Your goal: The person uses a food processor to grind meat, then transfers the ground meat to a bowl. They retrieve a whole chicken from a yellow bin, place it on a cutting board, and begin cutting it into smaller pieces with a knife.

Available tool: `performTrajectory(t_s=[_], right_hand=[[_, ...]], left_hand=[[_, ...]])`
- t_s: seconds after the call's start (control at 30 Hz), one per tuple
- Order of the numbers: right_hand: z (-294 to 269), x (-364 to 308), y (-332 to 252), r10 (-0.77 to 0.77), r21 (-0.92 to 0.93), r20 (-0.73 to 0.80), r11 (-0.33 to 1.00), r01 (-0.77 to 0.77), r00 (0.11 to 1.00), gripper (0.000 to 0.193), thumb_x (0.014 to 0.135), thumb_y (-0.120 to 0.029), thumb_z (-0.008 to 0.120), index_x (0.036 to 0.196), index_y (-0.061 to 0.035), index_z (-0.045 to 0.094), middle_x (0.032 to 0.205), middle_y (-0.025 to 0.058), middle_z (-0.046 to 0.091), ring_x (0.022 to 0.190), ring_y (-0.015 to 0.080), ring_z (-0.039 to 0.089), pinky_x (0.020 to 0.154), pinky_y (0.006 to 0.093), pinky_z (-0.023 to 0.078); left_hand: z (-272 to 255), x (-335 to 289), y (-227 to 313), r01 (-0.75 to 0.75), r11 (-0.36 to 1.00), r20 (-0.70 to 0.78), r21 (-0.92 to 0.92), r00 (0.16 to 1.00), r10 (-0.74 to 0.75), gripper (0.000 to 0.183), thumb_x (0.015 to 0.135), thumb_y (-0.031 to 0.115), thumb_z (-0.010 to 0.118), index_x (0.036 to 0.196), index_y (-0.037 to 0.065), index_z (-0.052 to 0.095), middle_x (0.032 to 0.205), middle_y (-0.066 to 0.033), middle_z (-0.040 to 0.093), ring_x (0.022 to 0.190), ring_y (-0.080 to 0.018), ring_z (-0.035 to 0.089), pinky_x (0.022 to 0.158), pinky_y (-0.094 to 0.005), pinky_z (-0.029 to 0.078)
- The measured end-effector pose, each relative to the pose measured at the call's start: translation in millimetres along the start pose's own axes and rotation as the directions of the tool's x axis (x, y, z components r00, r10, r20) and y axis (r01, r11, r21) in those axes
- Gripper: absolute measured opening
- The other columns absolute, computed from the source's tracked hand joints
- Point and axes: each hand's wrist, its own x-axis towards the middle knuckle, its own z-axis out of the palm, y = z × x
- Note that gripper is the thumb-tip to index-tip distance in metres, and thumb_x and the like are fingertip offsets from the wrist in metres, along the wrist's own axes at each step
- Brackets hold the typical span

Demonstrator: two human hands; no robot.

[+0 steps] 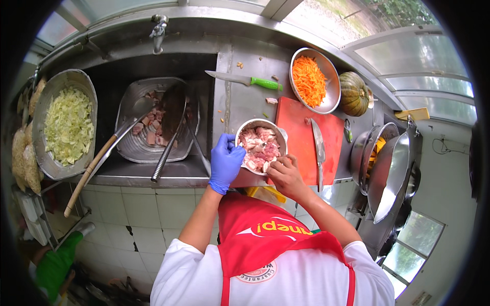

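Note:
A round metal bowl (284, 137) of raw, cut pink meat (259, 146) with whitish fatty pieces is at the counter's front edge. My left hand (224, 160), in a blue glove, grips the bowl's left rim with the thumb over the edge. At the near right rim, my bare right hand (286, 176) has its fingers curled over the edge, the tips touching the meat inside. Right of the bowl lies a red cutting board (297, 120), with a knife (318, 148) on it, blade pointing away from me.
Behind are a green-handled knife (260, 82), a bowl of shredded carrot (309, 81) and a squash (353, 94). Left, the sink (204, 102) holds a metal pan (168, 157) with diced meat and long utensils. Chopped cabbage (69, 127) fills another pan; large bowls (390, 176) stand right.

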Motion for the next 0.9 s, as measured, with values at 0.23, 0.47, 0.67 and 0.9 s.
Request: performTrajectory(t_s=[0.23, 0.47, 0.67, 0.9], right_hand=[[-20, 0, 16, 0.166, 0.167, -0.004, 0.972, -0.163, 0.986, 0.017, 0.086, -0.013, 0.074, 0.1, -0.0077, 0.065, 0.098, 0.0085, 0.059, 0.1, 0.0297, 0.056, 0.094, 0.044, 0.04], [-22, -3, 28, 0.24, 0.359, -0.004, 0.906, -0.223, 0.971, 0.011, 0.094, -0.012, 0.07, 0.101, -0.0041, 0.065, 0.099, 0.0101, 0.059, 0.1, 0.0323, 0.055, 0.092, 0.0443, 0.043], [-15, -11, 34, 0.329, 0.542, -0.027, 0.798, -0.263, 0.944, 0.011, 0.098, -0.011, 0.067, 0.104, -0.0024, 0.064, 0.103, 0.0125, 0.06, 0.103, 0.0355, 0.055, 0.094, 0.0456, 0.044], [-11, -44, 33, 0.178, 0.628, -0.158, 0.777, -0.04, 0.971, 0.011, 0.099, -0.01, 0.064, 0.106, -0.0014, 0.063, 0.104, 0.0148, 0.059, 0.108, 0.0378, 0.053, 0.1, 0.0467, 0.043]], left_hand=[[17, 9, 3, -0.117, 0.989, -0.008, -0.086, 0.993, 0.117, 0.023, 0.09, 0.007, 0.071, 0.111, -0.001, 0.063, 0.072, 0.0029, 0.051, 0.067, -0.0051, 0.047, 0.06, -0.0252, 0.044], [17, 19, 8, -0.226, 0.974, 0.143, -0.016, 0.964, 0.226, 0.02, 0.098, 0.007, 0.062, 0.116, 0.0, 0.066, 0.079, 0.0024, 0.053, 0.068, -0.0056, 0.045, 0.06, -0.0249, 0.042], [15, 20, -3, -0.118, 0.991, 0.192, -0.055, 0.973, 0.127, 0.025, 0.105, 0.014, 0.048, 0.111, 0.002, 0.068, 0.081, 0.0016, 0.058, 0.067, -0.0056, 0.046, 0.06, -0.0245, 0.039], [34, 1, -18, -0.336, 0.94, 0.145, 0.061, 0.935, 0.325, 0.028, 0.097, 0.014, 0.041, 0.094, 0.002, 0.066, 0.079, 0.0025, 0.056, 0.069, -0.0058, 0.046, 0.062, -0.0244, 0.037]])
